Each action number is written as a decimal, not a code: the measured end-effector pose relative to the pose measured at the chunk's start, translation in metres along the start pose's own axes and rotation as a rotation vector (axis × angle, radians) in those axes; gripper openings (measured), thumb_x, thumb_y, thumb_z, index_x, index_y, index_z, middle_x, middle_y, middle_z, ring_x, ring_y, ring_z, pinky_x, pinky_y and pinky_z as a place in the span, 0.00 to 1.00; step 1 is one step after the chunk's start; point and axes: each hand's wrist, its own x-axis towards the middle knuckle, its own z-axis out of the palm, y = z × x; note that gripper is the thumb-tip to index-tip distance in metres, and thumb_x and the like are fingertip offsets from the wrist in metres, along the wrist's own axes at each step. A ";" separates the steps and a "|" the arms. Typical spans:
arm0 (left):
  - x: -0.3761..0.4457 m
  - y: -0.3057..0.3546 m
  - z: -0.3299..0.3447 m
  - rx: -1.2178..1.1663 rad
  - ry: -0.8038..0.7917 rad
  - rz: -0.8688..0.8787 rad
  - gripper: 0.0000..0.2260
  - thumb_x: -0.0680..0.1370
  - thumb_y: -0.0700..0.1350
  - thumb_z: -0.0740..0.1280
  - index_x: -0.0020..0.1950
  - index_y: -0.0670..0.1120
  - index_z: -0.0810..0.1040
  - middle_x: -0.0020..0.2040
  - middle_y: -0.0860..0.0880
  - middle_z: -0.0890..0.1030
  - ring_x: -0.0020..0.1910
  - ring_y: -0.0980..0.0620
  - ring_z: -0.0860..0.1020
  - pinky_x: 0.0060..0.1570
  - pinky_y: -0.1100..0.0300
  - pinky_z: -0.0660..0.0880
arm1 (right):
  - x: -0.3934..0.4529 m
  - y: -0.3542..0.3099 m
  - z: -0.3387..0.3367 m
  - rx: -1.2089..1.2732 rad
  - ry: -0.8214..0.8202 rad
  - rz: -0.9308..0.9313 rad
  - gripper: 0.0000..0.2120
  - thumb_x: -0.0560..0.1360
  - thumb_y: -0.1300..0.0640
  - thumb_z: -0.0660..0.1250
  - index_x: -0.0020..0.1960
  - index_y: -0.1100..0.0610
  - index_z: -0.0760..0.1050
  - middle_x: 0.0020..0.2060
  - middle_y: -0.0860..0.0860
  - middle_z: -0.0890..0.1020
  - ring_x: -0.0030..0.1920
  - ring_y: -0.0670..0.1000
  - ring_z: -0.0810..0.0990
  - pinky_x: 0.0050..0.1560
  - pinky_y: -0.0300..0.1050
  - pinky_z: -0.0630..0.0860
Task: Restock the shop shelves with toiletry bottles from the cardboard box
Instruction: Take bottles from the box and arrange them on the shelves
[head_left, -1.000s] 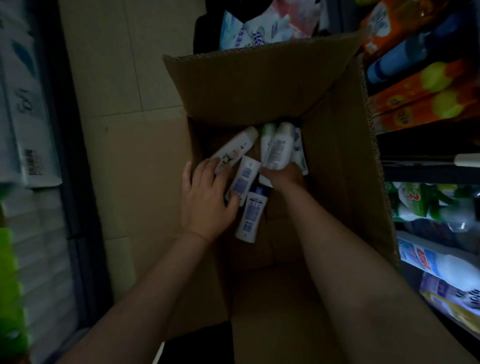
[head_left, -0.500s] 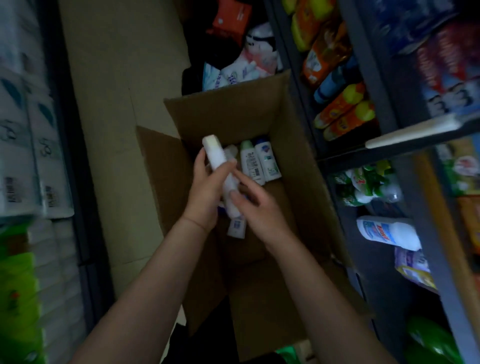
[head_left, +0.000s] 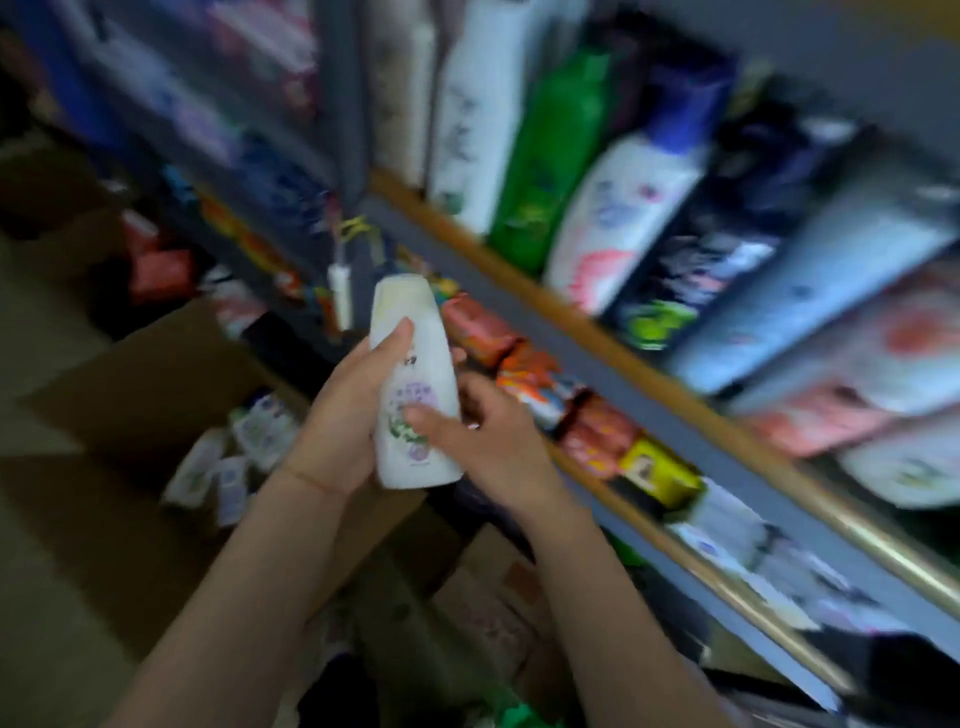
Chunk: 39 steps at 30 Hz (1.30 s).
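Observation:
A white toiletry bottle (head_left: 415, 384) with a purple and green label stands upright in front of me, cap end down. My left hand (head_left: 343, 410) grips it from the left, thumb across its front. My right hand (head_left: 483, 441) touches its lower right side with the fingers spread and the thumb on the label. The open cardboard box (head_left: 145, 384) lies low on the left, and several more white bottles (head_left: 228, 457) lie inside it. The view is blurred by motion.
Shop shelves (head_left: 597, 332) run diagonally on the right. The upper one carries tall shampoo bottles, among them a green one (head_left: 556, 156) and a white one (head_left: 623, 218). The lower shelf holds small orange and red packs (head_left: 519, 364). Tiled floor (head_left: 47, 571) lies at the left.
The bottle has come up out of the box in both hands, to shelf height. My view has swung up and right, from the box to the shelves.

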 end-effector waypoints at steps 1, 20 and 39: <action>-0.007 -0.007 0.027 0.045 -0.054 0.016 0.29 0.73 0.56 0.70 0.66 0.39 0.76 0.58 0.34 0.81 0.48 0.41 0.82 0.52 0.42 0.80 | -0.018 -0.006 -0.026 -0.030 0.035 -0.020 0.09 0.70 0.53 0.77 0.48 0.50 0.80 0.45 0.47 0.86 0.42 0.43 0.84 0.41 0.38 0.79; -0.054 -0.145 0.286 1.175 -0.514 0.301 0.18 0.80 0.38 0.59 0.69 0.47 0.75 0.46 0.48 0.79 0.36 0.53 0.76 0.34 0.64 0.70 | -0.226 0.009 -0.275 -0.202 0.905 -0.244 0.15 0.71 0.52 0.75 0.54 0.43 0.75 0.51 0.50 0.80 0.52 0.48 0.78 0.50 0.43 0.76; -0.049 -0.142 0.283 1.522 -0.505 0.533 0.16 0.79 0.48 0.60 0.66 0.54 0.78 0.57 0.52 0.82 0.50 0.50 0.80 0.48 0.55 0.77 | -0.178 0.029 -0.281 -0.277 1.018 0.048 0.19 0.73 0.49 0.73 0.55 0.59 0.70 0.49 0.54 0.78 0.48 0.54 0.77 0.42 0.45 0.70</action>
